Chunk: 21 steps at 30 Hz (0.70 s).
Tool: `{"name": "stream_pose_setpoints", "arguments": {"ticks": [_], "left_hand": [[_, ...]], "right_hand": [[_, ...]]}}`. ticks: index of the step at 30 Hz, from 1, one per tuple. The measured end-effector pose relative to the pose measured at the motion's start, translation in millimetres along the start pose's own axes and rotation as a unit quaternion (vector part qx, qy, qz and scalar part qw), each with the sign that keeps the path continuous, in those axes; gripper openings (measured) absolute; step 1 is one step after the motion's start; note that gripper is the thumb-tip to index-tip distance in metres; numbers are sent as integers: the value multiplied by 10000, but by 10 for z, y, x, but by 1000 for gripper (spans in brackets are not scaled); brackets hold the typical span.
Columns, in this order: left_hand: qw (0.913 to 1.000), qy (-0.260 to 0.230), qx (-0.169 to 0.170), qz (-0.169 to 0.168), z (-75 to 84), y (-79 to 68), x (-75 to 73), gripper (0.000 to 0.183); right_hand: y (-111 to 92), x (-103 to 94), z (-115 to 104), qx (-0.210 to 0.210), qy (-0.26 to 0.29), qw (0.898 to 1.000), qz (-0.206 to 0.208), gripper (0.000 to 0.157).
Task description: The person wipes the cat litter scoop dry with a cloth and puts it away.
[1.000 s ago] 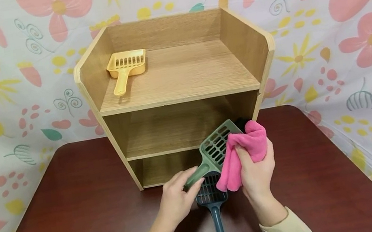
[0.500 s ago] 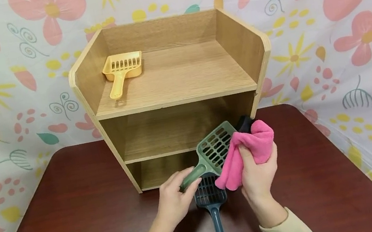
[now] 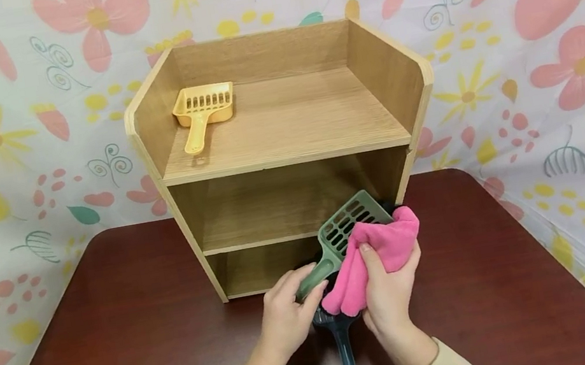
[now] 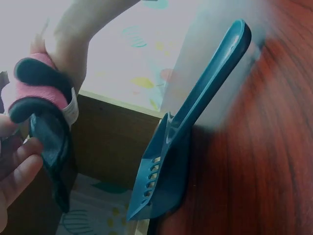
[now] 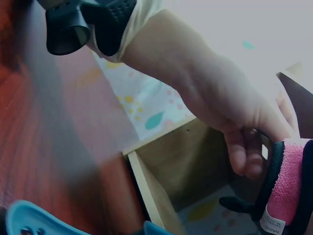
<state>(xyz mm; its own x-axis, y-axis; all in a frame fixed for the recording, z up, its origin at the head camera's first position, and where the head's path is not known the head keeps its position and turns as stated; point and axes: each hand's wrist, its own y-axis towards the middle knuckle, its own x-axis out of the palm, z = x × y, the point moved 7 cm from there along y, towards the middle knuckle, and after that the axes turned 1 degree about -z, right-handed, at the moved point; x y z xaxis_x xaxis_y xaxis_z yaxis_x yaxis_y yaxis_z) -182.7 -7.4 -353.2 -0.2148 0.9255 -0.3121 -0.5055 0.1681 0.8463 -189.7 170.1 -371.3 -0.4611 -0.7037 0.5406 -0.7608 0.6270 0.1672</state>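
Observation:
In the head view, my left hand grips the handle of a green slotted litter scoop, its head tilted up to the right. My right hand holds a bunched pink cloth against the scoop's head, covering its lower right part. The cloth shows dark edging and a white tag in the right wrist view. Beneath both hands, a dark blue litter scoop lies on the table, handle toward me, its slotted head partly hidden by the cloth. It also shows large as a blue scoop in the left wrist view.
Behind my hands stands a wooden shelf unit with a raised back and sides. A yellow litter scoop sits on its top board at the left. The dark red table extends to both sides, with a flowered curtain behind.
My right hand and the cloth shifted slightly right, then down and left across the green scoop's head, now overlapping the blue scoop more. The left hand keeps its grip on the handle.

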Motion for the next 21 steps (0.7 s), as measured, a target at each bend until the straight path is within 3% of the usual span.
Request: {"name": "stream_pose_setpoints", "arguments": {"ticks": [4,9,12,14,18,20,21], "left_hand": [[9991,69,343,-228,30,25,19,26],[9954,410,306,-809,-2,74,-7,28],[9921,472,176,-1151,-60,107,-54,30],[9898,433,93,-1352,-102,130,-91,31],[9849,142,-127,-1723,-178,186,-157,29],[9818,-72,-211,-1887,-202,214,-174,28],[9797,-193,-260,-1977,-213,224,-175,28]], "right_hand": [[85,-85,-39,-48,-196,9996,202,57],[220,-176,-143,-93,-638,9977,222,43],[312,-191,-212,62,-1127,9934,-195,38],[376,-179,-238,301,-1365,9877,-696,35],[438,-131,-207,1214,-1359,9610,-2080,23],[412,-85,-171,1806,-807,9355,-2928,16],[378,-56,-156,2157,-382,9162,-3356,15]]}}
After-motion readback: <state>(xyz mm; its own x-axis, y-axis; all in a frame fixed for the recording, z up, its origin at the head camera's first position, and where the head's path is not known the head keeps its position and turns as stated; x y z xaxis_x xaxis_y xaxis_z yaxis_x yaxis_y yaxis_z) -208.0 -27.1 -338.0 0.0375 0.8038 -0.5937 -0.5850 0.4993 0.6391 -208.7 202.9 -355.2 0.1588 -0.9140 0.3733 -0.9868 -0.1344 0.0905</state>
